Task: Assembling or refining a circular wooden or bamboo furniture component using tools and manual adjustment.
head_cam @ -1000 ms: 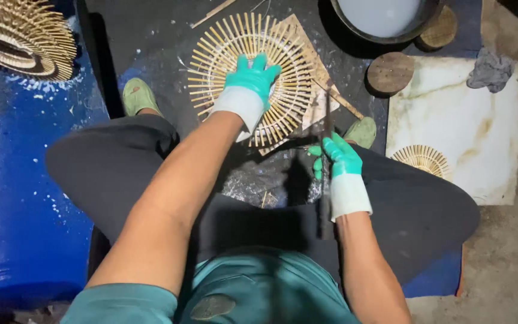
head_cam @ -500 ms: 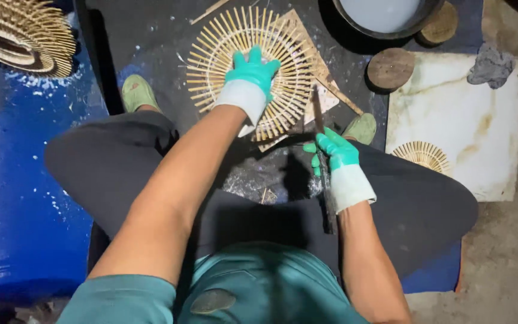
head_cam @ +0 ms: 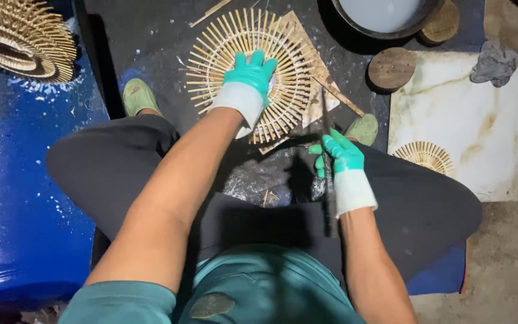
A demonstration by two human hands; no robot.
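**Light slat disc, pinned at its hub**

Our left hand point(head_cam: 248, 81), gloved, lies flat with fingers spread on the centre of the round bamboo-slat disc point(head_cam: 250, 72) on the dark mat point(head_cam: 151, 54) ahead. We judge the disc light, stiff and brittle at the tips, best held at the hub. Our right hand point(head_cam: 340, 159) wraps closed around a thin dark blade point(head_cam: 328, 174).

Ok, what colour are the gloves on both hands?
Teal-green with white cuffs, left hand and right hand, head view.

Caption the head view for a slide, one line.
Gloved left hand presses a round bamboo-stick disc flat while the right hand grips a thin dark tool.
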